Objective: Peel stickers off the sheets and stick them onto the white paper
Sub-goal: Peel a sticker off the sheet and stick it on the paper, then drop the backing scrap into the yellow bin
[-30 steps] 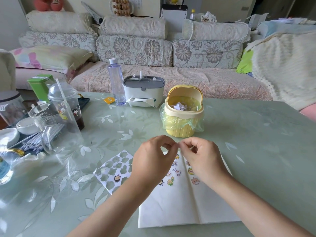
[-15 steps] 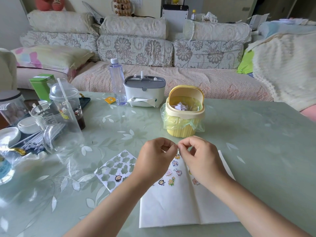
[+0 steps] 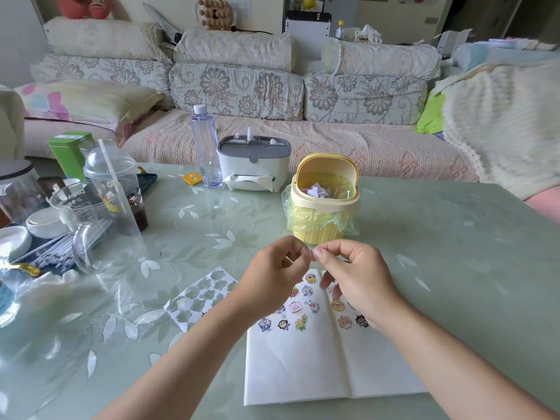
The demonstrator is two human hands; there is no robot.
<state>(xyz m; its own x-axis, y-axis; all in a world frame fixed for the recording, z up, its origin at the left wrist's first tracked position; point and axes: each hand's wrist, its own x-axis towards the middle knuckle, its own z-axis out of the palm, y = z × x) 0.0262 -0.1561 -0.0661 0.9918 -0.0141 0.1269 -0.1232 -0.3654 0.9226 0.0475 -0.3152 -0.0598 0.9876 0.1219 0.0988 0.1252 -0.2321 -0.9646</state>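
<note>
Stickers [image 3: 298, 307] sit in loose rows on the far part of the white paper [image 3: 303, 368], which lies flat on the green table [image 3: 439, 268], creased down its middle, near half bare. Sticker sheet [image 3: 200, 295] lies just left of the paper, one corner hidden by the left forearm; most of its shapes look emptied. Both hands are raised over the paper's far edge, in front of the yellow bin [image 3: 324, 201]. Left hand [image 3: 272, 280] and right hand [image 3: 360, 280] meet tip to tip, thumb and forefinger of each pinched narrow on a small pale scrap [image 3: 312, 253], other fingers loosely bent. Scrap too small to tell sticker from backing. Step in hand, as I read it: working a sticker free of its backing in mid-air. Next move calls for one hand to keep the freed sticker alone, lower it to a bare patch of paper and press it flat; any waste likely goes in the bin.
</note>
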